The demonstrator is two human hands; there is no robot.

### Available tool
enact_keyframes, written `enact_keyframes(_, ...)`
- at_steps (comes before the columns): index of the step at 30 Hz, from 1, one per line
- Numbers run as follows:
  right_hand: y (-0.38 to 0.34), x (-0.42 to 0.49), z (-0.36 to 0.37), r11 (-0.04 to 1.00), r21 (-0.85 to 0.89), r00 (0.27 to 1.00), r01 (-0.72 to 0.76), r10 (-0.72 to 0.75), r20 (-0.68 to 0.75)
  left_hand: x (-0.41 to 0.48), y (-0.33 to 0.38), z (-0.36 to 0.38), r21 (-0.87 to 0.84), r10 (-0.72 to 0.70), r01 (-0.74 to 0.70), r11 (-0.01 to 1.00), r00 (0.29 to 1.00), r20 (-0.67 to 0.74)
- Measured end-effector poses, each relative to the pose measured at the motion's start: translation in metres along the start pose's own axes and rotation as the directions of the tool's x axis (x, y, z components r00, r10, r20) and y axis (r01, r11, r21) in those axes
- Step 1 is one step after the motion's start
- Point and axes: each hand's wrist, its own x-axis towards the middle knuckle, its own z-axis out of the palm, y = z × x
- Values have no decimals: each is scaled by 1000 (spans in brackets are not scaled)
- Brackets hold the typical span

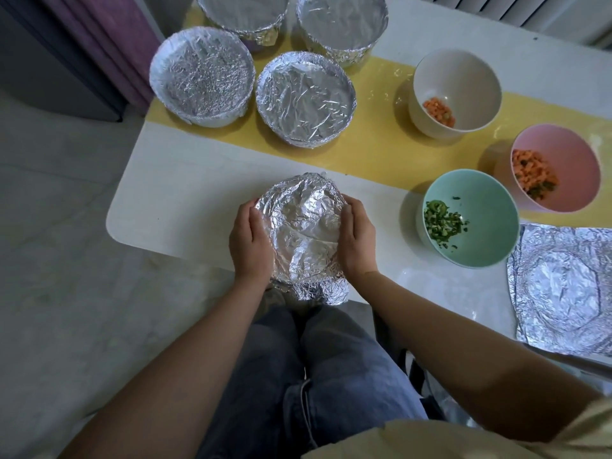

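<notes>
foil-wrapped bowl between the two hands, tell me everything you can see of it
The round bowl wrapped in crinkled silver foil sits at the near edge of the white table. Creased, bunched foil covers all that shows; a loose fold hangs past the table edge. The left hand and right hand cup its opposite sides, fingers curled on the foil.

A glossy white table point(185, 180) bears a yellow runner strip point(374, 154). On it are four foil-covered round bowls point(202, 76) point(305, 99) point(243, 14) point(342, 24), a white ceramic bowl point(463, 77), a pink bowl point(569, 154), a mint-green bowl point(486, 220) and a flat creased foil sheet point(563, 286). A crumpled foil-wrapped bowl point(304, 226) sits at the near edge.
</notes>
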Motion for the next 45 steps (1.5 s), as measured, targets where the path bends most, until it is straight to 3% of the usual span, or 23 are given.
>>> enact_keyframes(4, -6, 14, -10, 1000, -10, 1000, -21, 21, 12, 9, 8, -8, 28, 11, -10, 1000, 1000, -7)
enact_keyframes(8, -22, 41, -11, 988, -65, 988, 141, -137, 69, 25, 20, -8, 118, 189, -198, 973, 979, 79)
enact_keyframes(12, -21, 54, -5, 961, -167, 958, 218, -178, 225, 36, 20, -1, 193, 293, -337, 922, 930, 223)
enact_keyframes(17, -16, 55, -5, 987, -118, 970, 105, -75, 230, 39, 16, 1, 281, 228, -271, 920, 957, 177)
enact_keyframes(20, -18, 57, -6, 998, -58, 960, -3, 19, 281, 38, 20, 0, 216, 196, -234, 948, 963, 186)
enact_keyframes(24, -17, 59, -5, 999, -26, 949, -37, 43, 313, 36, 22, -3, 170, 187, -218, 961, 965, 182)
enact_keyframes(33, -33, 73, -1, 982, -116, 930, 151, -102, 352, 31, 23, -3, 192, 167, -176, 966, 984, 64)
enact_keyframes(38, -37, 76, -4, 967, -148, 923, 205, -141, 358, 38, 29, -5, 274, 250, -276, 921, 960, 128)
enact_keyframes(42, -36, 73, -7, 953, -188, 933, 236, -168, 319, 48, 43, 1, 287, 365, -425, 859, 899, 240)
enact_keyframes(45, -29, 68, -8, 946, -186, 931, 267, -203, 303, 52, 46, 11, 330, 354, -443, 833, 887, 296)
